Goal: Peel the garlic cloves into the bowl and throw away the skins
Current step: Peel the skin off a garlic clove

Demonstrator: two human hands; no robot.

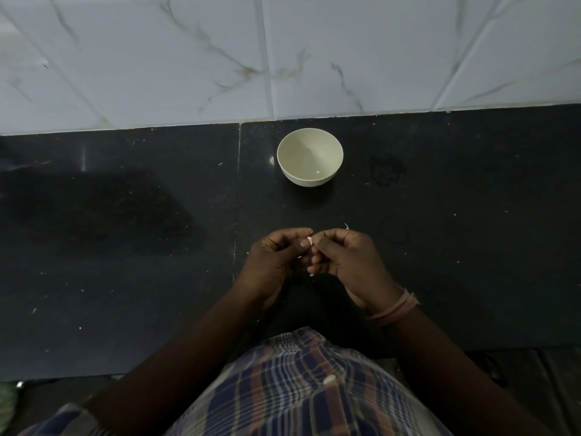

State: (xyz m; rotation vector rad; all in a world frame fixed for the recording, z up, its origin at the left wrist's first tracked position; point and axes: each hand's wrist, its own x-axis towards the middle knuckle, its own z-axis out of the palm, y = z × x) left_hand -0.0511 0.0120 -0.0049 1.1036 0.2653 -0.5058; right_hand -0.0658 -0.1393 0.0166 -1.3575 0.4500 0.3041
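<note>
A pale round bowl (309,157) stands on the black counter near the tiled wall; nothing shows inside it but a tiny speck. In front of it, above the counter, my left hand (273,262) and my right hand (349,262) meet fingertip to fingertip. Both pinch a small garlic clove (309,240), of which only a pale sliver shows between the thumbs. The rest of the clove is hidden by my curled fingers. A thin bit of skin (346,227) sticks up behind my right hand.
The black stone counter (125,247) carries scattered pale flecks of skin. A white marbled tile wall (283,58) rises behind the bowl. The counter's front edge runs just before my checked shirt (298,388). A band circles my right wrist.
</note>
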